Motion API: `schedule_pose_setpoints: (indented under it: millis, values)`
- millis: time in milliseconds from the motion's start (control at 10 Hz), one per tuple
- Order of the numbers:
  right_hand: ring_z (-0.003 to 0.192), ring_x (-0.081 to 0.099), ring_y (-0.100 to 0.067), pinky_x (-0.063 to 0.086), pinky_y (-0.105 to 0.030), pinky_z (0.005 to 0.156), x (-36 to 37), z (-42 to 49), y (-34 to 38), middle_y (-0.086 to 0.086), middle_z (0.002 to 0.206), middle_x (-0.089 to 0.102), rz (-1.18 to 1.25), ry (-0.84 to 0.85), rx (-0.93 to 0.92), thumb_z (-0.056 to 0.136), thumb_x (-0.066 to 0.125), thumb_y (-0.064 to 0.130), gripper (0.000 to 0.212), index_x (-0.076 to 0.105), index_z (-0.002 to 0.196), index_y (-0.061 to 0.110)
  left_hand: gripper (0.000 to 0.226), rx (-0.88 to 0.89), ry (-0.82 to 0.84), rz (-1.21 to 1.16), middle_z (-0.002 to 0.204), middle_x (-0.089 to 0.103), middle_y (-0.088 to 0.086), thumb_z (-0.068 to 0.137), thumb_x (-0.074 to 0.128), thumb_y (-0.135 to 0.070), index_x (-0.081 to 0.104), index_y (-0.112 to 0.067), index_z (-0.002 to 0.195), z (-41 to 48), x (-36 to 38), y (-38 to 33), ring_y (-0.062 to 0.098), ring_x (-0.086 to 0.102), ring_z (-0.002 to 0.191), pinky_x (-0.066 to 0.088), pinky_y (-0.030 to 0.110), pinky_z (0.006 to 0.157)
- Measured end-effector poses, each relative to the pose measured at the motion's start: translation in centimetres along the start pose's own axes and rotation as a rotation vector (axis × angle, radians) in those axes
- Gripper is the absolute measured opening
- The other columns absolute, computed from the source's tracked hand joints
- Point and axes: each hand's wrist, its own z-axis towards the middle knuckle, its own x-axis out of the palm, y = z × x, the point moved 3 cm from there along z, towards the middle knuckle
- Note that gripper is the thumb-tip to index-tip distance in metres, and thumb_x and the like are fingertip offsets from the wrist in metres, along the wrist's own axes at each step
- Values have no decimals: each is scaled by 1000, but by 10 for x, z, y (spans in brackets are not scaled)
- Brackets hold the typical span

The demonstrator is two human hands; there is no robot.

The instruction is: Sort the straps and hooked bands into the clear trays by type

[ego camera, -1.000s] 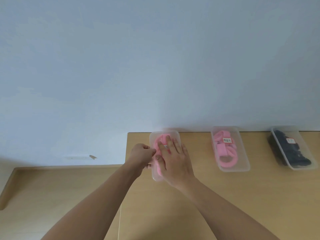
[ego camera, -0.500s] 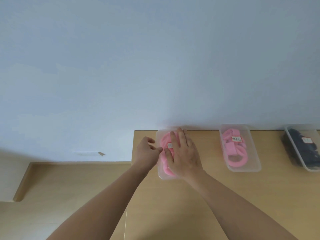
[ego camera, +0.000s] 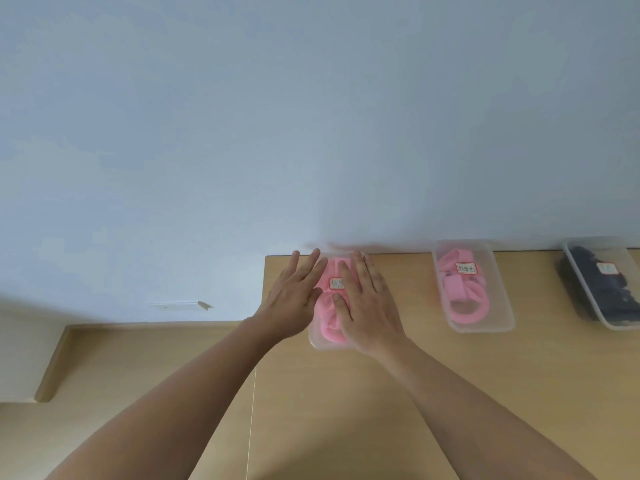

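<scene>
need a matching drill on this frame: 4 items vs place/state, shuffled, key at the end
Column 1
1. left tray
2. middle tray
3. right tray
4. left hand

Column 2
A. dark straps inside, farthest right on the table
B. pink bands inside, no hand on it
C. fingers straight and spread, at the left tray's left side
D. under the flat right hand

Pairs: 1-D, 2-B, 3-A, 4-C
</scene>
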Motion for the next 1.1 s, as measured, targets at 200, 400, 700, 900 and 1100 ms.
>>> schedule_pose_setpoints:
  millis: [200, 400, 700, 900, 1100]
  values:
    - [154, -10, -19, 3, -36, 125, -8, -43, -10, -5, 168, -6, 117, -79, -29, 100, 25, 57, 73, 7, 160, 18, 95, 152, 33, 48, 170, -11, -18, 91, 47, -75, -1, -36, 162, -48, 13, 7, 9, -18, 156, 6, 34, 126]
    - [155, 6, -26, 23, -45, 122, 11, -54, -21, -9, 168, 3, 98, -44, -65, 98, 32, 66, 84, 18, 158, 10, 98, 168, 53, 81, 172, -9, -13, 92, 58, -60, -2, -34, 164, -45, 32, 33, 23, -5, 160, 16, 50, 128]
    - [152, 16, -36, 29, -50, 119, 9, -39, -24, -7, 167, 10, 25, -27, -18, 95, 30, 66, 82, 23, 158, 14, 90, 15, 143, -34, 162, -16, -36, 92, 58, -64, 0, -46, 158, -35, 11, 16, 9, -16, 157, 11, 34, 126]
    - [154, 3, -33, 17, -47, 123, 2, -31, -24, -2, 168, -6, -2, 79, 3, 93, 16, 71, 86, 11, 160, 17, 93, -31, 105, 140, 165, -16, -30, 89, 48, -73, -1, -41, 161, -35, 10, 6, 12, -13, 158, 18, 37, 125]
    - [150, 12, -34, 24, -48, 118, -26, -30, -13, -4, 167, 4, -23, 159, 42, 98, 31, 65, 75, 17, 157, 21, 75, -131, -27, 225, 172, 14, -1, 97, 62, -52, 32, -24, 159, -54, -4, -26, 25, 10, 159, 25, 45, 125]
